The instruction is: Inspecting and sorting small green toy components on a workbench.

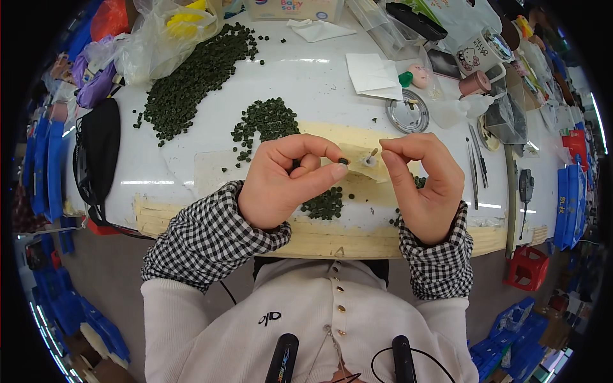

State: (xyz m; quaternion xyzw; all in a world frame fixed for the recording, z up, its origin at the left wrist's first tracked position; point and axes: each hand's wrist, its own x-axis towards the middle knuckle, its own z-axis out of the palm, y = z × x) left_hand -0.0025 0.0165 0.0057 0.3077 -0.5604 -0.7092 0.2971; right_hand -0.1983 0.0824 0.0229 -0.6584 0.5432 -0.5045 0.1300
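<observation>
My left hand (284, 175) pinches a small dark green piece (343, 161) between thumb and forefinger. Another dark piece (295, 164) shows within its curled fingers. Opposite it, my right hand (424, 179) has thumb and forefinger drawn together; whatever is between them is too small to make out. Between the hands, a small white holder (369, 161) with a short brownish stick in it rests on yellowish tape (325, 133). Loose dark green pieces lie about: a small heap (322, 205) near the left wrist, a curved heap (271, 118) beyond the left hand, and a large pile (191, 89) farther left.
A round metal lid (407, 112), white paper (373, 75) and a pink spool (474, 83) lie at the far right. Tweezers (472, 172) and a screwdriver (525, 191) are right of my hand. A black face mask (99, 153) and plastic bags (163, 48) sit on the left.
</observation>
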